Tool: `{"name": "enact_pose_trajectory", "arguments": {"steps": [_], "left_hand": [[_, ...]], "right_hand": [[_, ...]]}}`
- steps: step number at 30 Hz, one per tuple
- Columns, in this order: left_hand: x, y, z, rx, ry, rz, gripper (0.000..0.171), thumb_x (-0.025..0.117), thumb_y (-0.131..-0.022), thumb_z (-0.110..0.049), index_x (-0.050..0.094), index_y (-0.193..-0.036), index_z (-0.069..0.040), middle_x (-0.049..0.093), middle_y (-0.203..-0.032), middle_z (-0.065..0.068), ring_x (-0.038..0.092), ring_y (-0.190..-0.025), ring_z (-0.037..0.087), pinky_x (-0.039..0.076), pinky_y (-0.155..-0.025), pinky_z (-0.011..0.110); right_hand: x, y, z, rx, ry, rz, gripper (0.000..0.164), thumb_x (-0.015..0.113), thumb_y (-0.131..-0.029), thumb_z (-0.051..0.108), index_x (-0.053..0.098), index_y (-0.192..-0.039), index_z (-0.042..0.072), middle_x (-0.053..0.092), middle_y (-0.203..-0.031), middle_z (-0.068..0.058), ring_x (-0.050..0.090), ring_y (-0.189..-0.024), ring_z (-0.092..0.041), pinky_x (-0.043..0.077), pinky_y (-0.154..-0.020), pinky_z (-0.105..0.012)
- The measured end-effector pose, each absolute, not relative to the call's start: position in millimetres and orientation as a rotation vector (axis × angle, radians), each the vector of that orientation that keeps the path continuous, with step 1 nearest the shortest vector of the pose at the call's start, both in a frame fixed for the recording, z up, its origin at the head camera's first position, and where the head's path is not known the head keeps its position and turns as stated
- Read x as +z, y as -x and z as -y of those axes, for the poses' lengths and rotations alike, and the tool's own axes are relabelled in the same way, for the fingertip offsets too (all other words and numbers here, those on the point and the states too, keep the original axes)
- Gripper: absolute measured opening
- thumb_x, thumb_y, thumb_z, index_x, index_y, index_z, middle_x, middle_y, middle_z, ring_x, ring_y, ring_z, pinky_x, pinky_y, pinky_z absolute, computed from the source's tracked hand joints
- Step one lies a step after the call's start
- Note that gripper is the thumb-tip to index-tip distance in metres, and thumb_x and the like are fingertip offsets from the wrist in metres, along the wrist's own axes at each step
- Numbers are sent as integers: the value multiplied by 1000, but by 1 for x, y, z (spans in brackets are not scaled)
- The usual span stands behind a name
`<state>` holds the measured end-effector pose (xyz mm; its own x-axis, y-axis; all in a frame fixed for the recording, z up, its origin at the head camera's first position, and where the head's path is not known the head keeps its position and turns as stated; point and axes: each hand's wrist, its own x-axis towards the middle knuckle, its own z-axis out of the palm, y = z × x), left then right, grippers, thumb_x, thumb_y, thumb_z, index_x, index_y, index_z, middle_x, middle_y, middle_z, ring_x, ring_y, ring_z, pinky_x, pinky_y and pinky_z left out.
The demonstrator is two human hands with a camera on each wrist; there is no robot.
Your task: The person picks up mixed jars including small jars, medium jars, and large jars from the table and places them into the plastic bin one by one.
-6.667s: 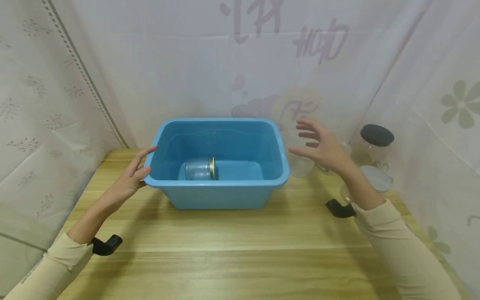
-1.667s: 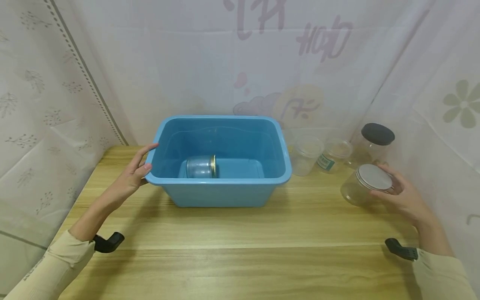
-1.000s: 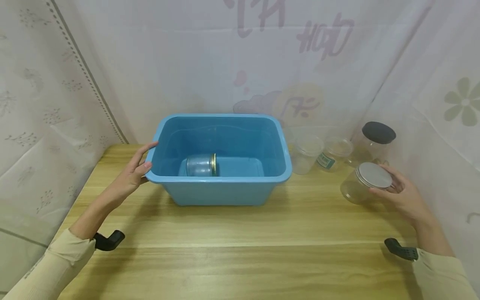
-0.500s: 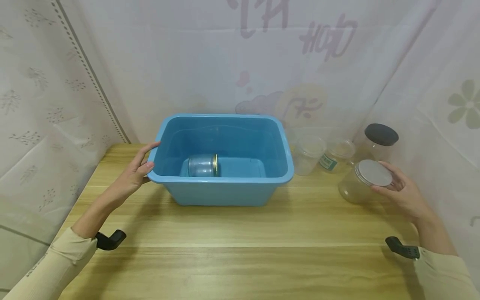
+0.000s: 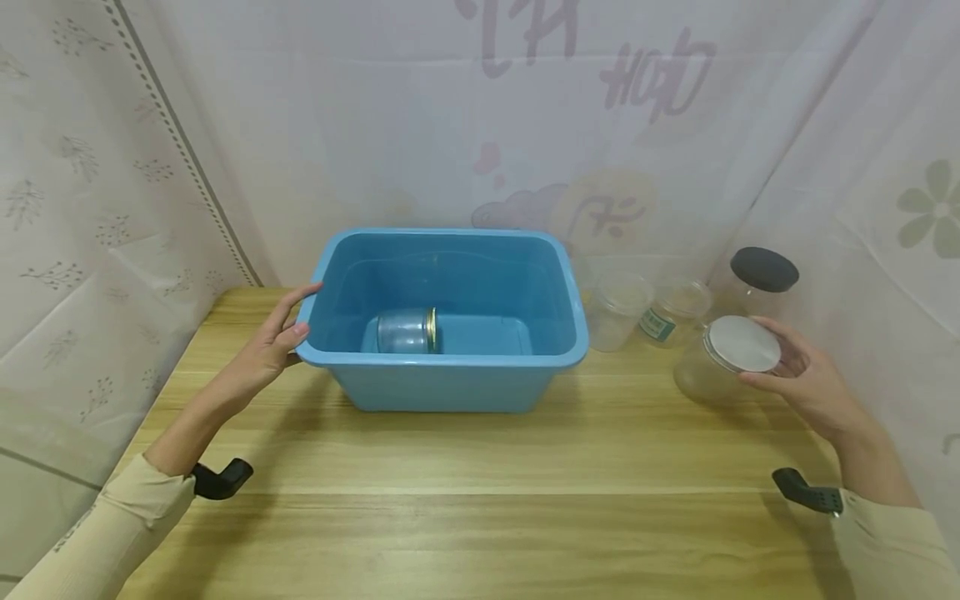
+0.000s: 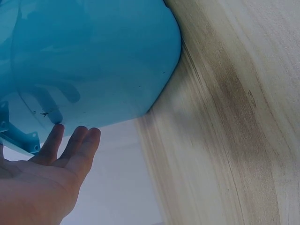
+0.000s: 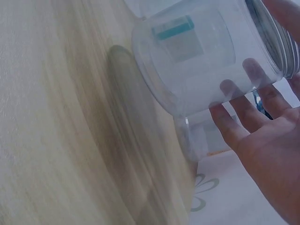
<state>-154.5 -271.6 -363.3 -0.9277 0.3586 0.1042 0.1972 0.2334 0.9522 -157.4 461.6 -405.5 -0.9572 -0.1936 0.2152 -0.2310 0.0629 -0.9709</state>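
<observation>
My left hand point(image 5: 262, 357) holds the left rim of a blue plastic tub point(image 5: 450, 385), thumb and index finger at the rim. In the left wrist view its other fingers point(image 6: 83, 152) touch the outer wall under the rim. A glass jar point(image 5: 403, 332) with a gold lid lies on its side inside the tub. On the right, my right hand point(image 5: 813, 387) grips a clear jar point(image 5: 705, 372) with a silver lid, near the lid. That jar tilts leftward; the right wrist view shows the jar point(image 7: 197, 51) with its base raised off the table along one side.
Between tub and right hand stand a clear plastic container point(image 5: 617, 312) and a small clear jar point(image 5: 678, 308) with a green label point(image 5: 657, 325). A jar with a black lid point(image 5: 764, 269) stands behind the gripped jar. Patterned cloth point(image 5: 375, 125) hangs behind the wooden table point(image 5: 465, 517).
My right hand moved from beside the tub to the silver-lidded jar and gripped it. Over the last second the jar has tilted and shifted slightly. The left hand stays on the tub rim.
</observation>
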Motion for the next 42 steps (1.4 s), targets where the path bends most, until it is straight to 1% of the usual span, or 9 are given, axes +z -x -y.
{"name": "enact_pose_trajectory", "arguments": {"steps": [3,6,10,12,17,23,29,34,42], "left_hand": [[-363,154,271,1794,-536,-2348,53,35,-113,-25,17,-163,-28,42,-140,34,54,-119,30,47,-90,23],[-363,154,270,1797,-542,-2339,53,35,-113,-25,17,-163,-27,42,-140,34,56,-117,24,48,-90,23],[-363,154,270,1803,-545,-2335,53,35,-113,-25,17,-163,-26,42,-139,35,57,-113,17,48,-90,24],[-363,154,270,1802,-546,-2335,53,35,-113,-25,16,-163,-26,42,-138,36,57,-113,16,48,-90,24],[-363,153,271,1795,-540,-2339,54,35,-113,-25,16,-163,-26,42,-139,35,57,-113,18,48,-90,24],[-363,153,271,1794,-527,-2343,53,35,-113,-25,17,-163,-28,42,-141,33,54,-119,27,46,-92,24],[-362,153,271,1804,-530,-2337,53,35,-113,-25,18,-163,-28,40,-141,35,55,-117,17,46,-92,23],[-361,154,271,1806,-525,-2336,53,35,-113,-26,19,-162,-29,40,-142,34,55,-116,16,46,-92,22],[-361,153,271,1789,-516,-2357,53,36,-113,-26,18,-163,-29,41,-143,33,53,-121,30,47,-91,23]], "right_hand": [[-402,158,-459,2049,-439,2307,83,60,-82,-33,37,-154,0,38,-148,-11,49,-122,-9,42,-93,-15],[-400,159,-457,2023,-430,2334,82,61,-83,-31,37,-154,0,39,-148,-10,49,-122,-9,41,-93,-14],[-398,162,-454,2014,-438,2346,81,61,-82,-31,38,-153,0,39,-146,-10,50,-119,-10,43,-91,-14],[-397,163,-453,2016,-444,2352,81,61,-83,-31,38,-153,0,39,-145,-9,51,-118,-10,45,-89,-15],[-394,166,-449,2036,-480,2368,80,60,-83,-32,37,-153,-1,40,-141,-11,53,-114,-10,48,-85,-17],[-389,171,-442,2059,-555,2343,80,59,-82,-34,36,-152,-4,41,-140,-14,53,-114,-12,48,-87,-18],[-383,176,-438,2035,-569,2353,82,60,-81,-34,37,-153,-3,37,-145,-14,50,-118,-14,46,-89,-17],[-379,179,-435,2023,-572,2359,82,60,-81,-33,37,-153,-3,36,-145,-14,49,-120,-15,45,-90,-18],[-372,181,-423,1993,-598,2371,79,61,-82,-32,38,-152,-4,40,-142,-15,50,-117,-16,46,-90,-18]]}}
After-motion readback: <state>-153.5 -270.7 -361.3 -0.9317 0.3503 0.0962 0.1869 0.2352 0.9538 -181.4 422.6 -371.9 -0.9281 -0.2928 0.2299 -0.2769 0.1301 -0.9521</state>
